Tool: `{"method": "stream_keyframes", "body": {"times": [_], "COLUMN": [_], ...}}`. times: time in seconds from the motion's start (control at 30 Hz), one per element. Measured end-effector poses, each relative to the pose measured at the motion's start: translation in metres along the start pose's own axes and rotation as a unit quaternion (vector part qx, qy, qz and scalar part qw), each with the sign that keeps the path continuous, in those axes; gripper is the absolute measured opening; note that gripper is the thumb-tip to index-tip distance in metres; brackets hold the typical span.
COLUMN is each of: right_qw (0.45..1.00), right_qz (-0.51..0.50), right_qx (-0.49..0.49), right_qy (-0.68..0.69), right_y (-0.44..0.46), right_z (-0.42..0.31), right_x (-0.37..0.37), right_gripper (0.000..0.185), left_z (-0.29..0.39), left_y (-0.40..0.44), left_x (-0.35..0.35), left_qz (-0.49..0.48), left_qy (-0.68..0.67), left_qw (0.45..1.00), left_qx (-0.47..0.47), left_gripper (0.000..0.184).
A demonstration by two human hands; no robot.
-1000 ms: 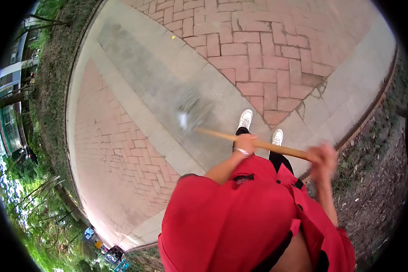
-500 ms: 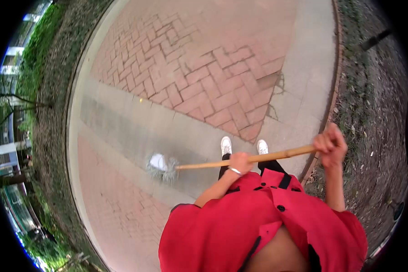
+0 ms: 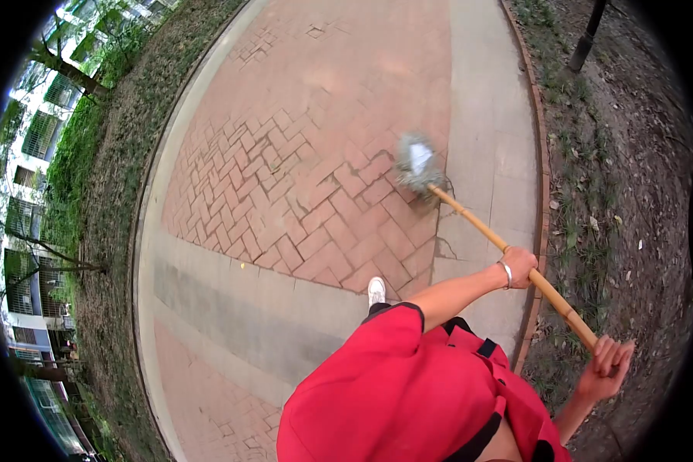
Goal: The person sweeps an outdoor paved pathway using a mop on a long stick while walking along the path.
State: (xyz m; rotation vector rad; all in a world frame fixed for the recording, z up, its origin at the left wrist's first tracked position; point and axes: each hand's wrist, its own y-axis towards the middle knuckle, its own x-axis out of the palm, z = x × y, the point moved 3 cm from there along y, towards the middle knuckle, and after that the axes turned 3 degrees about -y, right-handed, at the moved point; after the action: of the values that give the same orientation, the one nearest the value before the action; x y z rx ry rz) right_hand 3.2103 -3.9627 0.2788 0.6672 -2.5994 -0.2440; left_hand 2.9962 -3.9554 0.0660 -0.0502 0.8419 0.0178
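Note:
A long bamboo-handled broom (image 3: 485, 231) runs slantwise from lower right to upper middle in the head view. Its bushy grey-green head (image 3: 416, 173) has a white patch and is blurred by motion, over the right edge of the brick paving. My left hand (image 3: 520, 266), with a silver bracelet at the wrist, is closed round the middle of the handle. At the handle's top end, my right hand (image 3: 607, 368) is curled round the bamboo, out to the right of my red top (image 3: 393, 385).
Red herringbone bricks (image 3: 285, 192) and concrete strips (image 3: 485, 115) make up the path. A low brick kerb (image 3: 543, 177) edges the right side, beyond which lie soil, leaves and a dark post (image 3: 585, 42). One white shoe (image 3: 376, 290) shows. Hedges and buildings stand left.
The broom head has swung from the left concrete band up and right onto the bricks by the right edge. Both hands moved right, the right hand also lower. My body has turned.

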Motion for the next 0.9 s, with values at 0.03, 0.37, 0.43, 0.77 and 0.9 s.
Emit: {"method": "stream_keyframes", "body": {"times": [0.03,0.37,0.43,0.77,0.9], "right_qw": [0.998,0.991,0.989,0.878,0.768], "right_qz": [0.056,0.073,0.018,-0.254,-0.379], "right_qx": [0.008,0.097,0.133,0.406,0.515], "right_qy": [-0.008,-0.059,-0.062,0.027,0.009], "right_y": [-0.001,0.026,0.042,-0.001,-0.068], "right_z": [0.013,0.185,0.203,0.349,0.432], "right_x": [0.009,0.17,0.222,0.423,0.468], "right_gripper": [0.028,0.029,0.029,0.029,0.018], "left_z": [-0.007,-0.23,-0.27,-0.384,-0.381], "left_y": [0.01,-0.038,-0.08,-0.386,-0.514], "left_x": [-0.002,-0.027,-0.057,-0.124,-0.098], "left_qz": [-0.006,0.121,0.191,0.322,0.074], "left_qy": [-0.009,-0.027,-0.039,-0.023,-0.076], "left_qw": [1.0,0.989,0.974,0.844,0.779], "left_qx": [0.012,-0.084,-0.117,-0.429,-0.619], "left_gripper": [0.012,0.009,0.011,0.008,0.01]}}
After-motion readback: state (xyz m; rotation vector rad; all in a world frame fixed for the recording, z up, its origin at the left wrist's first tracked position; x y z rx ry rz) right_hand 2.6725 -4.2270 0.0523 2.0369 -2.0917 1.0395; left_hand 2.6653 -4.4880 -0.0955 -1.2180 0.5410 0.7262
